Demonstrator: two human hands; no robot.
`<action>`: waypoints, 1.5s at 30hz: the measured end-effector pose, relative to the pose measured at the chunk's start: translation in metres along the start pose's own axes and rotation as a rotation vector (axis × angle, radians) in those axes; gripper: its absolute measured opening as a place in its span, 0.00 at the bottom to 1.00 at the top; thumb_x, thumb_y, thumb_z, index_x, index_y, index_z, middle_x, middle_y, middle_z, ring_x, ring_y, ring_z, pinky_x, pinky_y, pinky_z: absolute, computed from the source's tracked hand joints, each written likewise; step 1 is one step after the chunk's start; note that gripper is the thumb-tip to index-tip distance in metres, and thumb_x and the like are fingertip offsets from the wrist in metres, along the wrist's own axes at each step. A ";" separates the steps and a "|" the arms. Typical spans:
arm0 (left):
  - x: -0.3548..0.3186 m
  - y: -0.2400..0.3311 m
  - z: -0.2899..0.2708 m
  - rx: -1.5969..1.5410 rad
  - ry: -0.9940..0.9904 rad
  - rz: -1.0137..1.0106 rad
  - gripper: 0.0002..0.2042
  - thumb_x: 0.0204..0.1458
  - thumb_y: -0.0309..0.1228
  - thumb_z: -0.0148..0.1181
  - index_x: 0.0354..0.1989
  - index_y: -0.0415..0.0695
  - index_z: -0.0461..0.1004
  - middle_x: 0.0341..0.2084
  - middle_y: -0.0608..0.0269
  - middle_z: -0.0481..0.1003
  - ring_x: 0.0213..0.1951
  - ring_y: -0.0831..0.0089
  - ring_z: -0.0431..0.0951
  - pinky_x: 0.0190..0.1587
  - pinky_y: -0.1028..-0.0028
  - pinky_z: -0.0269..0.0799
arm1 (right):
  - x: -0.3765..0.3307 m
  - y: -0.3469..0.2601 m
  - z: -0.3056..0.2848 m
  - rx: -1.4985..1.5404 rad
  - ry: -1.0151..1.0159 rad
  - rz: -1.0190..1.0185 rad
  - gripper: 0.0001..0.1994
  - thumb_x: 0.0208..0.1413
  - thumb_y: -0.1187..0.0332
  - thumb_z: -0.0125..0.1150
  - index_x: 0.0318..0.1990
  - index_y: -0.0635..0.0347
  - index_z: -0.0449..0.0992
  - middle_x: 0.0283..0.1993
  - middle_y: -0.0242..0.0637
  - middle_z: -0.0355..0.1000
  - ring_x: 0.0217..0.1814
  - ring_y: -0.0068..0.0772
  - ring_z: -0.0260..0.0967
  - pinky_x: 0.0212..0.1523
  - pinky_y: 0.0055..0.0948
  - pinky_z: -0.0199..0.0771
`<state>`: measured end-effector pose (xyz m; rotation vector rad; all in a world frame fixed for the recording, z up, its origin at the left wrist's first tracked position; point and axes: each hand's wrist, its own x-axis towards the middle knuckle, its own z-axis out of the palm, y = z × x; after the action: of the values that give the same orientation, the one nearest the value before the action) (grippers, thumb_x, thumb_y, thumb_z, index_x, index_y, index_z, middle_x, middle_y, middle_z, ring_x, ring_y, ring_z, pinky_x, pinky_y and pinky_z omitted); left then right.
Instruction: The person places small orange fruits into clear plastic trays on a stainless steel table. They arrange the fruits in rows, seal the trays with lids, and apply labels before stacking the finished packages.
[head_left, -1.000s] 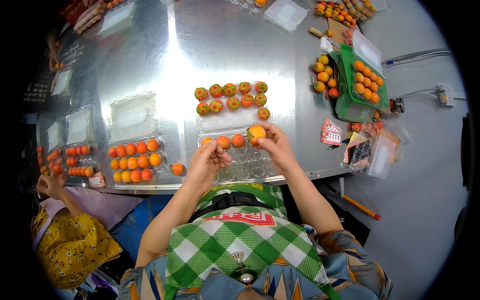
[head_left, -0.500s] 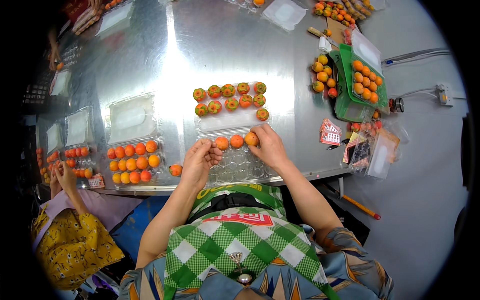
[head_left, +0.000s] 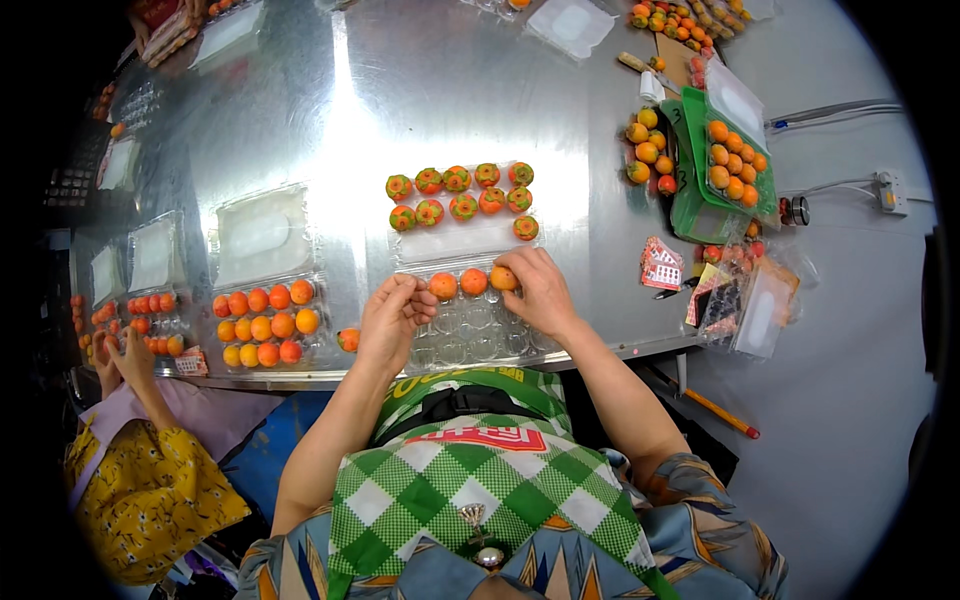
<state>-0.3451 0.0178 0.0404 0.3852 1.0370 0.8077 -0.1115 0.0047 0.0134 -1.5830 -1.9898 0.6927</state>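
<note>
A clear plastic tray (head_left: 465, 335) with moulded cups lies in front of me at the table's near edge. Three orange persimmons (head_left: 473, 282) line its far row. My right hand (head_left: 541, 294) has its thumb and fingers around the rightmost persimmon (head_left: 503, 278). My left hand (head_left: 392, 318) is closed in a pinch at the tray's left side, fingertips beside the leftmost persimmon (head_left: 442, 287); what the pinch holds is too small to tell. Beyond the cups, the tray's flat lid (head_left: 450, 243) lies open, with several persimmons (head_left: 463, 207), leafy tops up, in rows on it.
One loose persimmon (head_left: 348, 340) sits left of my left wrist. A filled tray (head_left: 262, 328) stands further left, near a co-worker's hands (head_left: 128, 355). At right are a green crate (head_left: 697, 205) bearing packed persimmons, loose persimmons (head_left: 646, 150), and printed cards (head_left: 662, 264).
Both my hands have shifted very slightly left, and my left fingers have curled a little. At the far left, another person's hand has left the upper table edge.
</note>
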 end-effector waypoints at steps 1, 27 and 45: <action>0.001 0.000 -0.001 0.013 0.011 0.003 0.08 0.58 0.34 0.48 0.32 0.43 0.69 0.24 0.65 0.73 0.26 0.78 0.72 0.32 0.79 0.67 | 0.000 0.000 0.000 -0.021 -0.010 -0.015 0.19 0.35 0.76 0.64 0.40 0.58 0.70 0.38 0.38 0.66 0.42 0.45 0.64 0.43 0.37 0.68; 0.082 0.009 -0.013 1.395 0.279 0.827 0.21 0.36 0.20 0.60 0.44 0.46 0.72 0.42 0.55 0.68 0.47 0.58 0.66 0.49 0.63 0.64 | 0.009 -0.023 -0.032 1.708 -0.092 0.468 0.19 0.55 0.61 0.47 0.50 0.65 0.64 0.37 0.45 0.71 0.39 0.36 0.71 0.43 0.33 0.71; -0.002 0.009 -0.009 -0.371 -0.325 0.070 0.22 0.50 0.33 0.55 0.53 0.42 0.61 0.43 0.49 0.70 0.41 0.71 0.72 0.42 0.76 0.70 | -0.007 -0.065 -0.031 0.807 -0.020 0.292 0.23 0.42 0.75 0.62 0.49 0.61 0.64 0.44 0.36 0.70 0.46 0.27 0.69 0.48 0.27 0.66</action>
<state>-0.3572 0.0216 0.0424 0.2253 0.5585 0.9440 -0.1361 -0.0119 0.0791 -1.3380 -1.2204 1.4051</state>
